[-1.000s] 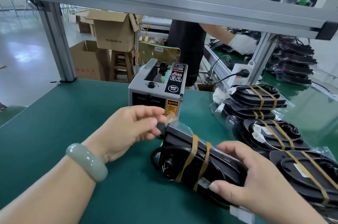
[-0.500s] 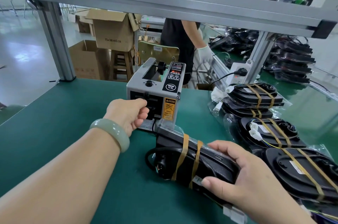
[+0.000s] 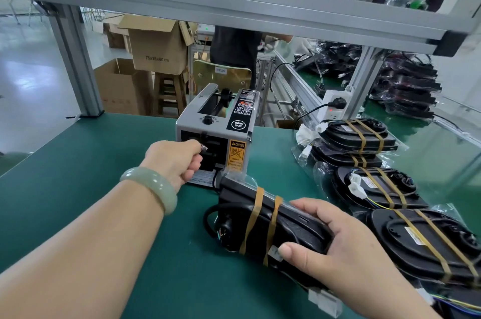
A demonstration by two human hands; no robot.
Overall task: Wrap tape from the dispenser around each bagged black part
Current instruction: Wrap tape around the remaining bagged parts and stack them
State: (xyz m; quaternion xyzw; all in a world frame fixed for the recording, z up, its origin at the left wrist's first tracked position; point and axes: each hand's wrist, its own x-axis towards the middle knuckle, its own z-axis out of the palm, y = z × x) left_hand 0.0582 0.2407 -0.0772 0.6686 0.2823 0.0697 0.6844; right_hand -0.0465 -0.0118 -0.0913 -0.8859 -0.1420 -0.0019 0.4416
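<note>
Evidently for easy reach, the tape dispenser (image 3: pixel 213 126) stands against the left hand (image 3: pixel 174 160), whose fingers curl at its outlet; tape pinched or not, I cannot tell. Alongside, the bagged black part (image 3: pixel 286 225) lies steadied in the right hand (image 3: pixel 346 248), which clasps it.

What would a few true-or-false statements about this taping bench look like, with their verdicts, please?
1. The right hand grips the bagged black part in front of the tape dispenser. True.
2. The left hand is at the dispenser's front opening. True.
3. The held part carries no tape. False: two tan tape bands cross it.
4. The other taped parts lie left of the dispenser. False: they lie to its right.
5. A pale green bangle sits on the left wrist. True.
</note>
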